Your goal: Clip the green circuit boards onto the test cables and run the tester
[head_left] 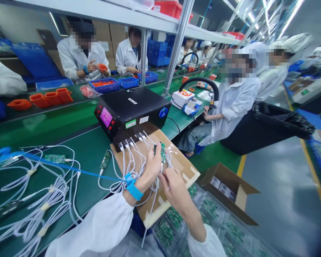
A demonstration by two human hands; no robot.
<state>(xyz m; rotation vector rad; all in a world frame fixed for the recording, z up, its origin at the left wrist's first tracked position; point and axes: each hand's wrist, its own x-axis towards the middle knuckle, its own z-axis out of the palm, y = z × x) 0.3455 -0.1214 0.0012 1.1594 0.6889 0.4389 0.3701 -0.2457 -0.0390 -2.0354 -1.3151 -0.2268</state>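
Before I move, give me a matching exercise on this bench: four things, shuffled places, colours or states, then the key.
Column one
1. Left hand
2. Right hand
3. Wrist strap
4. Unit with the lit screen

Column two
A. Black, with a row of white cables running from its lower front
B. Fingers at a cable end, just below a board
C. Blue, worn around a wrist
D. Holding a green circuit board

Pairs: 1-D, 2-B, 3-C, 4-A
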